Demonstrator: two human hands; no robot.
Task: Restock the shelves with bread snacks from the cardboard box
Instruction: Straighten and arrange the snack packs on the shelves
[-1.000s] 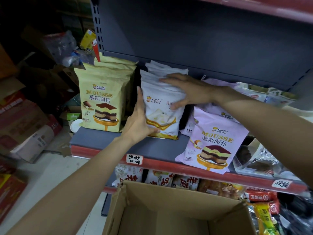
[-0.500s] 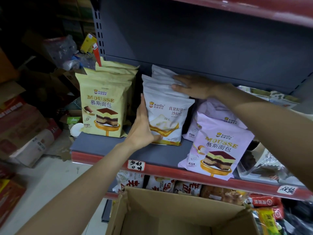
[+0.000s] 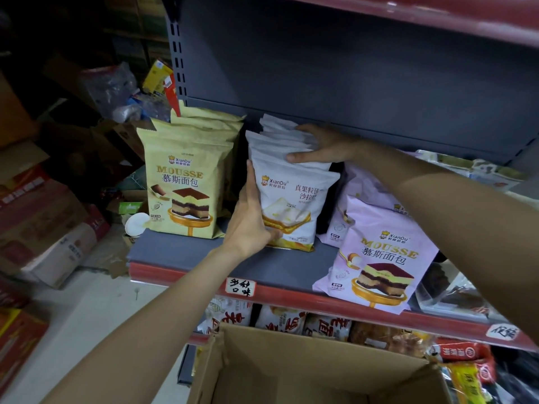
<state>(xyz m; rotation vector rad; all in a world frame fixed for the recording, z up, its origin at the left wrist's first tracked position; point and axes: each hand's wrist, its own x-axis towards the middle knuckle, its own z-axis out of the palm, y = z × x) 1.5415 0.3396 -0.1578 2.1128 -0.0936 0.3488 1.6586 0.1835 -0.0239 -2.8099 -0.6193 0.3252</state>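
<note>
White bread bags [image 3: 293,199] stand upright, fronts outward; both hands steady them.

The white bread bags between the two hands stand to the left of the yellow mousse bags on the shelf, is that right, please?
Not quite: the head view shows the white bread bags to the right of the yellow mousse bags, not the left. They do stand between the left hand and the right hand on the shelf.

You see dim, soft light from overhead; the far left background falls into deep shadow. The wide lens bends the shelf [image 3: 271,266] edges, and the packets at the right rim look smeared and blurred.
</note>
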